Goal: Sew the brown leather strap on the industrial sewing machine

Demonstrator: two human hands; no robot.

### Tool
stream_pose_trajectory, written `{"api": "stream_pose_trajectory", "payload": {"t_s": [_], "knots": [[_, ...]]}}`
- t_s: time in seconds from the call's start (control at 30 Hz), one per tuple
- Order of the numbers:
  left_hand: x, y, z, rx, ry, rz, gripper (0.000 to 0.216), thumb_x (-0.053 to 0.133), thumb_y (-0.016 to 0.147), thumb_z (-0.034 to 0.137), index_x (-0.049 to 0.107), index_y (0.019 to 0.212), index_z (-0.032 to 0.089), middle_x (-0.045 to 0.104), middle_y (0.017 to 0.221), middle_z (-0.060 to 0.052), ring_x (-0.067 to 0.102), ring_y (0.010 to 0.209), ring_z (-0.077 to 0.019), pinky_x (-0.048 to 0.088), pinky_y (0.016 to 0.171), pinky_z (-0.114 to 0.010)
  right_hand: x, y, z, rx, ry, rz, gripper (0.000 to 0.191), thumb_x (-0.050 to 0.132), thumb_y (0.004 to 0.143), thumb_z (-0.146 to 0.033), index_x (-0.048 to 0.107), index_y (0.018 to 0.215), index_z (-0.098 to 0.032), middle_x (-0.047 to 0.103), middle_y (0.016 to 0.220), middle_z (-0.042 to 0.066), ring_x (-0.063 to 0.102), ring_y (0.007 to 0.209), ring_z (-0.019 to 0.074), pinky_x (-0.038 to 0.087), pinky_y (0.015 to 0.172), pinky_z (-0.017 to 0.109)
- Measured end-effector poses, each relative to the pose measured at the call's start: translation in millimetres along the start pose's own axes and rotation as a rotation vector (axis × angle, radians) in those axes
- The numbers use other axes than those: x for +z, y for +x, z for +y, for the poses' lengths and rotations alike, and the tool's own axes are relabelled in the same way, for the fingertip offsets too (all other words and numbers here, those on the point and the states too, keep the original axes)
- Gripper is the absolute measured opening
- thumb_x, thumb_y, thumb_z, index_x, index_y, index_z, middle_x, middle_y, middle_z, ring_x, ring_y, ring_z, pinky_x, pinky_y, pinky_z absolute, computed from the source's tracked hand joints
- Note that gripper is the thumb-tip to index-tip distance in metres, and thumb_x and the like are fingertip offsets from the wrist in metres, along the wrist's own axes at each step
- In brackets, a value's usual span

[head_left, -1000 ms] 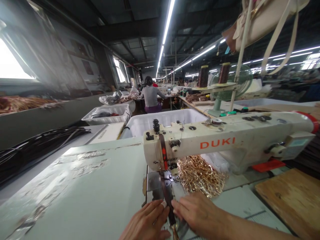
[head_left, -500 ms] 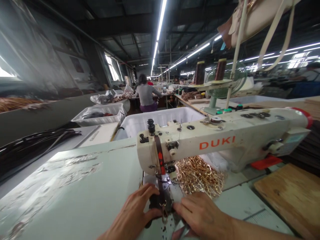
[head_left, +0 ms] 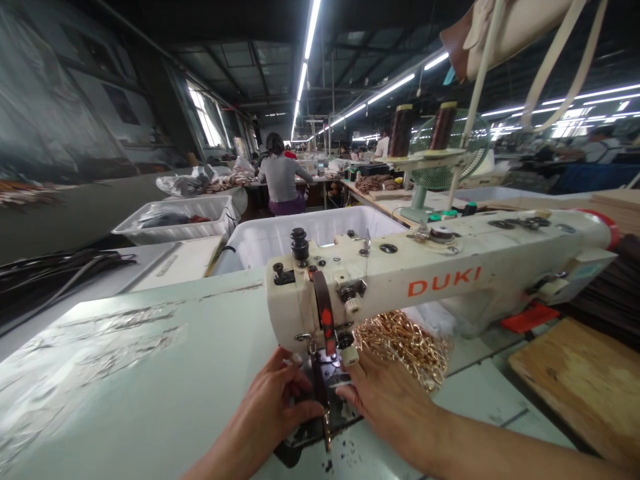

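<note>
Behind sewing machine, white bin, interior hidden

You can read one word only: "DUKI" in orange-red capitals on the front of the sewing machine arm before you

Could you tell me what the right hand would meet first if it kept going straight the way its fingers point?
Probably the sewing machine's needle area: the right hand points there, fingertips almost at it; depth is unclear.
</note>
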State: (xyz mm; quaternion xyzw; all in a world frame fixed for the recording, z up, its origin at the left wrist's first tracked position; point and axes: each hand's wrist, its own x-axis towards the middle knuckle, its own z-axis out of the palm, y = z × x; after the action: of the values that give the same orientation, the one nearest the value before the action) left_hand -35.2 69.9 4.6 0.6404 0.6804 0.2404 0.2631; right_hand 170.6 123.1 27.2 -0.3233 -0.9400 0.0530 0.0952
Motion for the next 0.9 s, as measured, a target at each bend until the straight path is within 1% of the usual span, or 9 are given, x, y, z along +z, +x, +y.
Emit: {"api": "stream_pose_trajectory", "payload": {"t_s": [0.1,0.2,0.27,0.37,0.43,0.57,0.63,0.7,0.9], "knots": [[1,-3,2,0.03,-0.039,-0.022,0.017,0.076,0.07,0.035,0.066,0.073,0.022,0.052,0.096,-0.002,0.055,0.083,-0.0188,0.044,0.073,-0.03,2,1,1,-0.024,0.002,0.03,0.013,0.06,0.091,-0.024,0.059,0.101,-0.015,0.065,0.101,0.01,0.063,0.093,0.0286,0.055,0.076,0.045],[1,-7,4,0.085,-0.066,-0.049,0.013,0.062,0.082,0.031,0.063,0.073,0.021,0.053,0.097,-0.003,0.053,0.093,-0.0205,0.042,0.081,-0.032,4,1,3,-0.066,-0.017,0.056,0.012,0.06,0.091,-0.025,0.059,0.099,-0.016,0.065,0.103,0.01,0.063,0.093,0.0284,0.056,0.076,0.044],[1,-6,2,0.104,-0.093,-0.023,0.017,0.056,0.084,0.03,0.059,0.071,0.02,0.052,0.093,-0.003,0.053,0.084,-0.0186,0.042,0.074,-0.03,5,1,4,-0.095,-0.033,0.06,0.015,0.061,0.091,-0.026,0.057,0.101,-0.016,0.065,0.106,0.01,0.063,0.095,0.029,0.056,0.075,0.045],[2,-2,-4,0.076,-0.132,0.046,0.018,0.054,0.081,0.028,0.052,0.065,0.02,0.049,0.084,-0.003,0.048,0.065,-0.0143,0.038,0.056,-0.027,7,3,2,-0.121,-0.053,0.088,0.032,0.064,0.089,-0.027,0.051,0.116,-0.015,0.065,0.109,0.011,0.062,0.097,0.03,0.055,0.075,0.045],[1,1,-7,0.06,-0.136,0.09,0.02,0.053,0.079,0.028,0.049,0.062,0.02,0.048,0.081,-0.002,0.045,0.06,-0.0132,0.036,0.052,-0.026,7,5,-1,-0.123,-0.069,0.096,0.038,0.065,0.089,-0.028,0.048,0.121,-0.014,0.066,0.107,0.011,0.063,0.096,0.0304,0.055,0.073,0.044],[-3,-5,-5,0.068,-0.077,0.02,0.017,0.056,0.081,0.033,0.06,0.072,0.02,0.051,0.091,-0.004,0.049,0.065,-0.0141,0.041,0.058,-0.028,5,7,-6,-0.121,-0.088,0.067,0.032,0.063,0.09,-0.027,0.051,0.116,-0.015,0.068,0.095,0.009,0.064,0.089,0.0295,0.054,0.067,0.042],[-4,-10,-4,0.071,-0.029,-0.028,0.008,0.06,0.079,0.029,0.065,0.081,0.023,0.052,0.103,-0.004,0.053,0.073,-0.0153,0.044,0.067,-0.03,5,7,-5,-0.121,-0.087,0.07,0.03,0.063,0.09,-0.027,0.052,0.115,-0.014,0.067,0.096,0.01,0.064,0.091,0.0299,0.054,0.069,0.042],[-2,-14,-5,0.065,0.008,-0.012,0.008,0.061,0.076,0.022,0.066,0.082,0.025,0.05,0.11,-0.003,0.054,0.078,-0.0161,0.044,0.073,-0.032,4,5,-1,-0.098,-0.069,0.069,0.024,0.062,0.09,-0.028,0.054,0.11,-0.015,0.066,0.098,0.01,0.063,0.093,0.0293,0.054,0.072,0.043],[14,-14,-11,0.176,0.058,0.086,0.009,0.051,0.077,0.014,0.056,0.074,0.021,0.052,0.095,-0.002,0.056,0.08,-0.0169,0.045,0.072,-0.031,-1,1,5,-0.05,-0.032,0.039,0.012,0.061,0.091,-0.026,0.058,0.097,-0.016,0.064,0.101,0.009,0.062,0.094,0.0267,0.054,0.078,0.042]]}}
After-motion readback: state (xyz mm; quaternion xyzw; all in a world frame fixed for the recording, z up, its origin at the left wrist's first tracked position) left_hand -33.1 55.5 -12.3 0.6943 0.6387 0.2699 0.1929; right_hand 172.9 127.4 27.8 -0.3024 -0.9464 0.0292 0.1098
